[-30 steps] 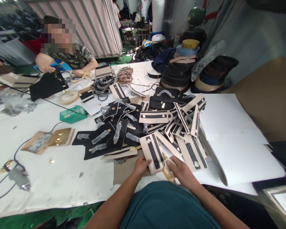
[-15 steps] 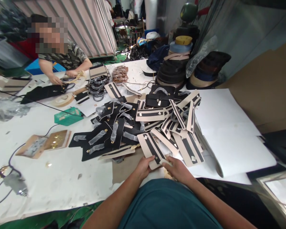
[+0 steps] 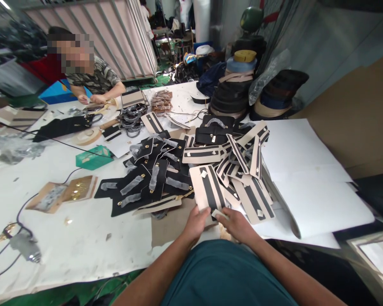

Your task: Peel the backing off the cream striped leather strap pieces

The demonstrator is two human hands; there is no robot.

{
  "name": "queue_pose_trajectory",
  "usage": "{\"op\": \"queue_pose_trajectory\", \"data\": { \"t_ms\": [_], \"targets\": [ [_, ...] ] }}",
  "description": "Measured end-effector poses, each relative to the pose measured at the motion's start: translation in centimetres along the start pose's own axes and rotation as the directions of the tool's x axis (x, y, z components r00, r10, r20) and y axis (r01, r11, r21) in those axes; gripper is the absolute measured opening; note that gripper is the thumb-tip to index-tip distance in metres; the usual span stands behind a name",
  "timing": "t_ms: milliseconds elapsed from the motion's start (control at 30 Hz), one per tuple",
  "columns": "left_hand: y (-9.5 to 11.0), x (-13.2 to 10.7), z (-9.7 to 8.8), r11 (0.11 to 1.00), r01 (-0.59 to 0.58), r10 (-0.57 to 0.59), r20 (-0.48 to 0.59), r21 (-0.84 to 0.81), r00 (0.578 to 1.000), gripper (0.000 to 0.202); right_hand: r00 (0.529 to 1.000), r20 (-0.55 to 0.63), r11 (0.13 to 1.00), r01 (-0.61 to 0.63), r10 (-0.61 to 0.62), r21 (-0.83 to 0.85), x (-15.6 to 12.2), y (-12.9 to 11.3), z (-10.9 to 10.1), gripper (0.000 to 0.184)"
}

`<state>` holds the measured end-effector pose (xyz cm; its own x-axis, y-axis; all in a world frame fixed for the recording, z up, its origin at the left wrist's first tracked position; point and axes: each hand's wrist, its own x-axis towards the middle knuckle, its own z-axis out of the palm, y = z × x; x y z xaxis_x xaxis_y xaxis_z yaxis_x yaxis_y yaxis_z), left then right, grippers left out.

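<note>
My left hand (image 3: 195,224) grips the near edge of a beige bag flap (image 3: 201,189), backside up, with a dark stripe along it and a small pale square patch (image 3: 204,174) near its far end. My right hand (image 3: 238,225) pinches a small pale piece (image 3: 219,213) at the flap's near end, over the dark stripe. Whether that piece touches the flap I cannot tell. Beyond the hands lie several similar beige flaps (image 3: 253,197) in a loose heap. To their left are black flaps (image 3: 131,183) with handles wrapped in clear plastic and gold fittings.
A co-worker (image 3: 97,83) sits across the white table (image 3: 83,246) at the far left. Bags of metal fittings (image 3: 79,190), a green box (image 3: 94,157) and a corded tool (image 3: 24,246) lie left. Strap rolls (image 3: 231,93) stand at the back; white sheets (image 3: 319,204) lie right.
The flap in my hands has turned more upright, its far end moving up and right. My right hand still pinches the small piece at its near end. The view has shifted slightly.
</note>
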<state>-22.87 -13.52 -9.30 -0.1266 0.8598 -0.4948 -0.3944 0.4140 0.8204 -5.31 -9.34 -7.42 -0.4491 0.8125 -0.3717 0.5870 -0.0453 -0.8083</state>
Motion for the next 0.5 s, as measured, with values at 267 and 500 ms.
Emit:
{"op": "queue_pose_trajectory", "data": {
  "t_ms": [267, 500],
  "targets": [
    [1.7, -0.2, 1.8, 0.956, -0.111, 0.143, -0.099, 0.271, 0.985, 0.027, 0.997, -0.045, 0.984, 0.049, -0.057, -0.172, 0.6, -0.3, 0.4, 0.035],
    [-1.3, 3.1, 1.4, 0.99, -0.048, 0.087, -0.311, 0.129, 0.946, 0.021, 0.941, 0.163, 0.908, 0.332, -0.298, -0.256, -0.5, -1.5, 0.9, 0.022]
  ]
}}
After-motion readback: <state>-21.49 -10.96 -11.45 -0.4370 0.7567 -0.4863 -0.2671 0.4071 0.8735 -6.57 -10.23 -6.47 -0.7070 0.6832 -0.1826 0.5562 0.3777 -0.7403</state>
